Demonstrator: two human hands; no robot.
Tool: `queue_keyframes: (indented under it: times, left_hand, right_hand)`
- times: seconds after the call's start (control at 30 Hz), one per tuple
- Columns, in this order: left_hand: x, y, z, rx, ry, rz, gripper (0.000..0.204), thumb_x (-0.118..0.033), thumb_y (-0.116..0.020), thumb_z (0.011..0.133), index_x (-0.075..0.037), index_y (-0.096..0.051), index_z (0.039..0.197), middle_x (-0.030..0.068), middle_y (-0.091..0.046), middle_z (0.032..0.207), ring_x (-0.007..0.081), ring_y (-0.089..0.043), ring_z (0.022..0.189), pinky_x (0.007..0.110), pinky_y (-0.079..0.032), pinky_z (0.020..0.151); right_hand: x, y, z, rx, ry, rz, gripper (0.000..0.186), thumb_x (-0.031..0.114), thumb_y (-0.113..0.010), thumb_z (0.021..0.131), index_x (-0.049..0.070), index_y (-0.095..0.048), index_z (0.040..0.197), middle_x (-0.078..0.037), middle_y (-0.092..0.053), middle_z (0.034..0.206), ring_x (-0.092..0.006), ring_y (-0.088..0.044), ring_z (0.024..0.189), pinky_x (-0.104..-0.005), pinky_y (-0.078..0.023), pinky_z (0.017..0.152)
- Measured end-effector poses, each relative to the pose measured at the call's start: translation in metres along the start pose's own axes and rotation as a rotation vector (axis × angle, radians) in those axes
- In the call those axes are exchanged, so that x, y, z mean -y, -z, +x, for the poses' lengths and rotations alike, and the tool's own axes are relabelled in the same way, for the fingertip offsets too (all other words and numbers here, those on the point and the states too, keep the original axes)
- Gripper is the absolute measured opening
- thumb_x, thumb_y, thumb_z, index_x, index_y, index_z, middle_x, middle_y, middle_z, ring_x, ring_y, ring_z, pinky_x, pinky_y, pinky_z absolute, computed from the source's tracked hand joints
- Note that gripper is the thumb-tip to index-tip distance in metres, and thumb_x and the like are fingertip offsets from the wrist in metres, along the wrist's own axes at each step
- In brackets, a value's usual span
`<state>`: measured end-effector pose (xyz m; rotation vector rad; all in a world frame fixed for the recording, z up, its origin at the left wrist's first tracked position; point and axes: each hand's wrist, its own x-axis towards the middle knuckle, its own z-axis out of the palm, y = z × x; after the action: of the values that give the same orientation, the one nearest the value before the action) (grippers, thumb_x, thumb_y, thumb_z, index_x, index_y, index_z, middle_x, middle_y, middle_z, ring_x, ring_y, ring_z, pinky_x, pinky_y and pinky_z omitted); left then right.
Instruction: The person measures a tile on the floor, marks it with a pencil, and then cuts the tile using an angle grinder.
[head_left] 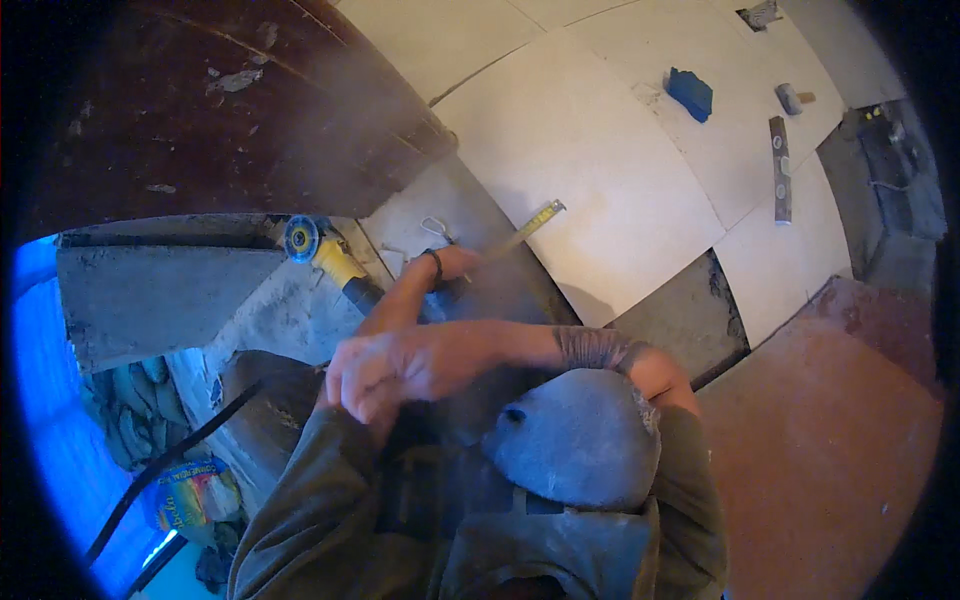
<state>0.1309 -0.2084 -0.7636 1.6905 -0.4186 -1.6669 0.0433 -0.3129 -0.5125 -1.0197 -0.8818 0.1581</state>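
My left hand [450,264], with a black wristband, is closed around a tape measure, whose yellow blade [530,225] reaches out over the pale flooring. A small metal loop [436,228] lies just beyond it. My right hand [380,372] crosses over my left forearm; its curled fingers are smeared by motion, hiding whether they grip anything. A yellow angle grinder [335,262] lies left of my hands, its disc upward. Dust hazes the area around the hands. A grey rounded pad [570,430], apparently on my knee, sits below my right forearm.
Large pale tiles [590,170] hold a blue lump [688,95], mallet [790,98] and level [781,170]. A dark red board [180,120] is upper left, a reddish panel [820,450] lower right. A black cable [170,458] runs past a colourful bag [195,495] and blue sheeting [45,350].
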Motion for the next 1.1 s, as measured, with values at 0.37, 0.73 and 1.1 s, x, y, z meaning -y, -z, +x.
queue_keyframes:
  times: [0.37,0.73,1.1]
  left_hand:
    - [-0.020,-0.017,0.009,0.151,0.105,-0.237,0.034,-0.038,-0.050,0.099,-0.008,-0.066,0.093,0.0037,-0.068,0.090,0.0142,-0.062,0.080,0.030,-0.051,0.075]
    - [-0.032,-0.015,0.003,-0.029,0.191,-0.249,0.035,-0.040,-0.052,0.099,-0.009,-0.065,0.092,0.0041,-0.068,0.086,0.0140,-0.064,0.076,0.029,-0.052,0.069]
    - [-0.044,-0.020,0.010,0.021,0.086,0.104,0.036,-0.041,-0.053,0.098,-0.008,-0.065,0.091,0.0037,-0.068,0.085,0.0136,-0.063,0.076,0.030,-0.052,0.068]
  right_hand:
    - [0.008,0.018,-0.002,-0.050,-0.036,-0.031,0.019,0.023,-0.061,0.093,0.004,-0.063,0.098,-0.010,-0.060,0.096,-0.0255,-0.057,0.099,-0.0371,-0.044,0.090]
    - [0.011,0.020,-0.010,-0.069,0.016,0.067,0.018,0.020,-0.061,0.094,0.003,-0.062,0.097,-0.010,-0.059,0.100,-0.0237,-0.056,0.101,-0.0360,-0.044,0.092]
    - [0.018,0.017,-0.006,-0.028,0.063,-0.035,0.018,0.023,-0.063,0.093,0.005,-0.063,0.096,-0.009,-0.061,0.096,-0.0251,-0.058,0.097,-0.0372,-0.045,0.089]
